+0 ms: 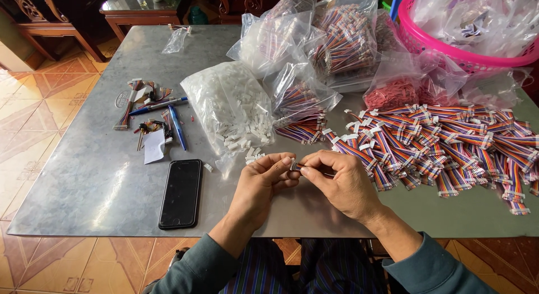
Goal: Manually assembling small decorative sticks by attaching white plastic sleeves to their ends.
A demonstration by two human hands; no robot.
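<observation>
My left hand (263, 184) and my right hand (341, 181) meet above the front of the grey metal table (90, 176). Their fingertips pinch one small piece (296, 165) between them; it is too small and too covered to tell what it is. Just behind my left hand lies a clear bag of small white plastic connectors (230, 106), with a few loose ones (252, 155) spilled at its mouth. To the right of my right hand spreads a large pile of rainbow-coloured ribbon wires (443, 142) with white ends.
A black phone (181, 193) lies face up to my left. Further left are two blue pens (168, 117), a paper scrap and wire bits. Clear bags of coloured wires (337, 44) and red rubber bands (393, 92) stand behind, with a pink basket (432, 44) at the back right.
</observation>
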